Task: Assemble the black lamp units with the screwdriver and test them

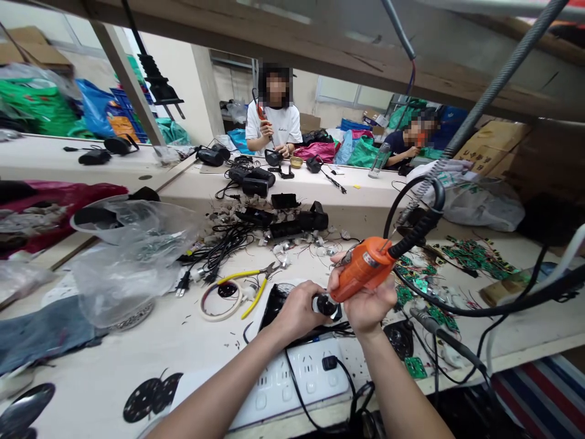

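My right hand (372, 305) is wrapped round an orange electric screwdriver (361, 268), tilted, with a thick black cord leaving its upper end. The front end of the screwdriver points down toward my left hand (299, 311). My left hand is closed on a small black part with a round end (325, 304); the fingers hide much of it. Under and beside that hand lies a black housing (275, 299). Yellow-handled cutters (258, 292) and a roll of tape (204, 305) lie to the left. Whether the screwdriver's bit touches the part is hidden.
A white power strip (292, 381) with a plugged-in cable lies in front. Green circuit boards (475, 256) are spread at right. Black housings (297, 222) and cords pile up behind. A plastic bag (128, 268) stands at left. Two people work across the bench.
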Available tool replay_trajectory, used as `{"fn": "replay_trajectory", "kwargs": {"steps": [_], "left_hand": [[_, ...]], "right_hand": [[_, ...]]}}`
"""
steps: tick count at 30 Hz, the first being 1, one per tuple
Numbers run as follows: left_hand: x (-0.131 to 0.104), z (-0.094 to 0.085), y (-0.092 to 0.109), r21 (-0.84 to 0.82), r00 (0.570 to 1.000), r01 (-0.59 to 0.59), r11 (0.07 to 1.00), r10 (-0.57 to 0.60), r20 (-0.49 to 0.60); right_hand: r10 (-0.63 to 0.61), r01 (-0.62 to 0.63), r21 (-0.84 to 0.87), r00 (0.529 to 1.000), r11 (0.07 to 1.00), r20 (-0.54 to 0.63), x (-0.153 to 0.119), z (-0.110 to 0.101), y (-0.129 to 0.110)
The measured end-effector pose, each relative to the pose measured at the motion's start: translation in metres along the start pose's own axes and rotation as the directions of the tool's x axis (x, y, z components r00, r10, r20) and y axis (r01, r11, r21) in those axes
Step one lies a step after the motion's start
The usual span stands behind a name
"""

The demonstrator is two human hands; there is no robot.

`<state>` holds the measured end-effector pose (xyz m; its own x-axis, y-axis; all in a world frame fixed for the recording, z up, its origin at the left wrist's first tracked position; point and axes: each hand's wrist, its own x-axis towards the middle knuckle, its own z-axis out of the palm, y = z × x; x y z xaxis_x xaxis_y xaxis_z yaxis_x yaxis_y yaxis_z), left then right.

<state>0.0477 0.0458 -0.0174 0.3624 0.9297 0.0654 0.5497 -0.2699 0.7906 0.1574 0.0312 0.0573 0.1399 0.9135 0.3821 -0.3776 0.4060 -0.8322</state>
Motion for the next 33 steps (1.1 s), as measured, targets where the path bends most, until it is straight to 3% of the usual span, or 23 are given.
{"fn": "replay_trajectory", "kwargs": {"steps": [6, 16, 21, 26, 30, 33], "left_hand": [[-0.004, -0.002, 0.005, 0.018, 0.996, -0.088, 0.996, 0.087, 0.012], [-0.004, -0.001, 0.002, 0.032, 0.996, -0.093, 0.995, 0.092, 0.018], [-0.004, -0.006, 0.005, 0.018, 0.996, -0.087, 0.996, 0.087, 0.031], [-0.011, -0.033, 0.001, 0.004, 0.991, -0.109, 0.994, 0.109, -0.079], [-0.021, -0.067, -0.008, -0.045, 0.969, 0.023, 0.999, -0.034, -0.246], [-0.030, -0.083, -0.013, -0.037, 0.946, 0.117, 0.992, -0.123, -0.301]], "right_hand": [[-0.011, 0.011, -0.018, 1.000, 1.000, -0.001, -0.001, 0.000, 0.000], [-0.030, 0.031, 0.011, 0.999, 0.999, -0.044, 0.001, -0.001, 0.001], [-0.045, 0.045, -0.008, 0.998, 0.999, -0.049, 0.000, -0.001, -0.014], [-0.118, 0.118, -0.001, 0.992, 0.993, -0.035, -0.004, -0.009, -0.040], [-0.153, 0.153, -0.011, 0.986, 0.988, -0.058, -0.007, -0.018, -0.047], [-0.164, 0.163, -0.018, 0.980, 0.987, -0.116, -0.009, -0.022, -0.042]]}}
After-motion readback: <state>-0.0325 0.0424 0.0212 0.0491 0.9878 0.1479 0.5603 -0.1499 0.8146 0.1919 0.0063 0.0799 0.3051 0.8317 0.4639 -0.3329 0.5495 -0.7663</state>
